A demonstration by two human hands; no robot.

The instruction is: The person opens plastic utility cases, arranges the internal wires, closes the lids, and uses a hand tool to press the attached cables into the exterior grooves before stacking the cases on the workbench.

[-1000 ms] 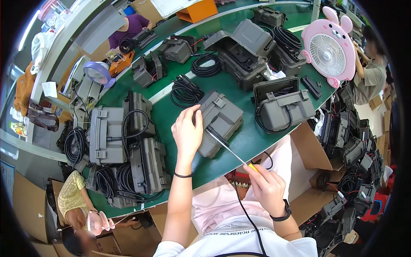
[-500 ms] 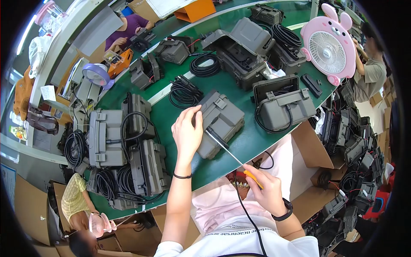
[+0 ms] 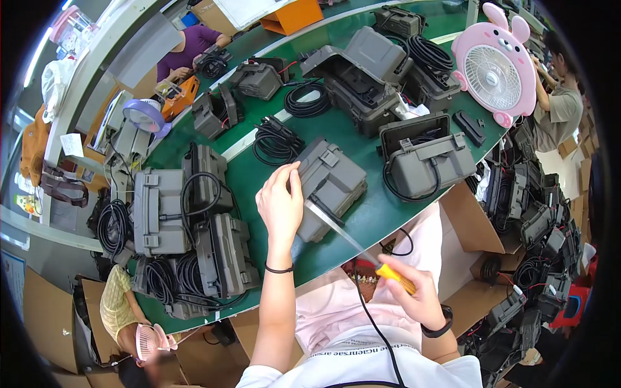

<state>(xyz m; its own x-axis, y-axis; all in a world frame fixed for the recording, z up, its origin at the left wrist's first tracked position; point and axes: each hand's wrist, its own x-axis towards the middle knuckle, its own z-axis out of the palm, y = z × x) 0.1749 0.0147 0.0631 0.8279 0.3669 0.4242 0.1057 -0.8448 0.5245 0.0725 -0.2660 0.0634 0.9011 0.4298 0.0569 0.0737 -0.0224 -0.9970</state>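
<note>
A grey plastic case point(image 3: 336, 169) with latches lies on the green bench in front of me. My left hand point(image 3: 281, 200) is at its left side, thumb and fingertips drawn together near the case's upper left edge. Whatever may be between them is hidden. My right hand point(image 3: 414, 292) grips a screwdriver point(image 3: 396, 278) by its yellow-and-black handle. The long shaft, blurred by motion, points up and left toward the case's lower left side, near a short black cable piece point(image 3: 326, 207) there. I cannot tell whether the tip touches. Just behind the case lies a coiled black cable point(image 3: 277, 139).
Several grey cases point(image 3: 162, 210) with cables crowd the left end of the bench. To the right stand an open case point(image 3: 430, 165), a black bar point(image 3: 469, 128) and a pink fan point(image 3: 495, 77). Other people work around the bench. A cardboard box point(image 3: 471, 216) is below its edge.
My right hand has moved slightly right and down with the screwdriver, its shaft now blurred. My left hand has shifted a little left, and its thumb sits closer to the fingertips.
</note>
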